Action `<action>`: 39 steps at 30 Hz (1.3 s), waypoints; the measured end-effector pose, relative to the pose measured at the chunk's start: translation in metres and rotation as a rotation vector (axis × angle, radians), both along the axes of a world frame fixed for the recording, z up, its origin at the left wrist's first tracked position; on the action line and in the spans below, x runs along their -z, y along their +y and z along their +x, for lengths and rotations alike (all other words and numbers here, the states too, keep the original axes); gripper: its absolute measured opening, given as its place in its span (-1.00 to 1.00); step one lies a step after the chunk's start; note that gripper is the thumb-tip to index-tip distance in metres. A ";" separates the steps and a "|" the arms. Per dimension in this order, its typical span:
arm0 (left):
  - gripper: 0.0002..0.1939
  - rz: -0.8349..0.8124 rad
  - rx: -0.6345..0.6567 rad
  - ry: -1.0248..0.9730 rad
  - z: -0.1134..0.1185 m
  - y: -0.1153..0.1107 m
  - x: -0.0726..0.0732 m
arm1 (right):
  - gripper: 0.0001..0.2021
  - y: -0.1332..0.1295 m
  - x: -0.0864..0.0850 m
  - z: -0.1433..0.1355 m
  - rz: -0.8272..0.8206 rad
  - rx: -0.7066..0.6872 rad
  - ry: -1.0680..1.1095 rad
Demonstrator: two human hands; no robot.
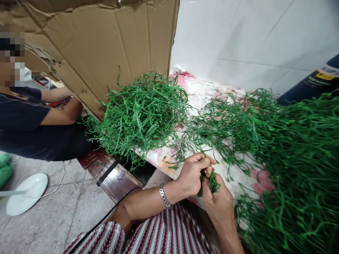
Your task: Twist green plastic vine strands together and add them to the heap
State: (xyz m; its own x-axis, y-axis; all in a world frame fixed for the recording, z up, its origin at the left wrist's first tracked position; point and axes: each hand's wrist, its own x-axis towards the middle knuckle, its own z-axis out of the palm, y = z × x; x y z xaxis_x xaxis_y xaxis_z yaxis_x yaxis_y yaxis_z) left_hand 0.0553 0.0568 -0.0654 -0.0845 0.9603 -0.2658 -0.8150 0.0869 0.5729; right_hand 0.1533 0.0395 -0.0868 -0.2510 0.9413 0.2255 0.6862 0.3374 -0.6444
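My two hands meet over the near edge of a table [203, 100] spread with a white, pink-flowered cover. My left hand [189, 176], a metal watch on its wrist, is closed with thumb and forefinger pinched; a bit of green stem shows at its fingertips. Curled round a small bunch of green stems [213, 181] is my right hand [219, 201], its fingertips almost touching the left ones. The fingers partly hide the bunch. Beyond them, a tangled heap of thin, plastic-looking green stems [140, 113] lies left, and a larger pile [299, 151] fills the right.
A tall cardboard sheet [127, 38] stands behind the left heap. A person in a dark shirt [23, 123] sits at the far left. On the tiled floor are a white round base [28, 203] and a green bag [5, 167]. A dark blue cylinder [309, 83] leans at the right.
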 end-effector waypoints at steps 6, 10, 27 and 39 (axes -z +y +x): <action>-0.84 -0.010 0.025 -0.049 -0.006 0.000 0.010 | -0.65 0.006 0.005 0.005 0.004 0.126 -0.091; -0.86 0.005 -0.019 -0.037 -0.007 0.000 0.010 | -0.64 0.009 0.005 0.006 0.020 0.072 -0.094; -0.89 -0.062 0.327 -0.096 -0.032 -0.006 0.009 | -0.71 0.007 0.007 0.016 0.052 -0.551 0.148; -0.81 -0.063 0.510 0.000 -0.043 -0.015 0.026 | -0.66 0.000 0.004 0.015 -0.083 -0.693 0.247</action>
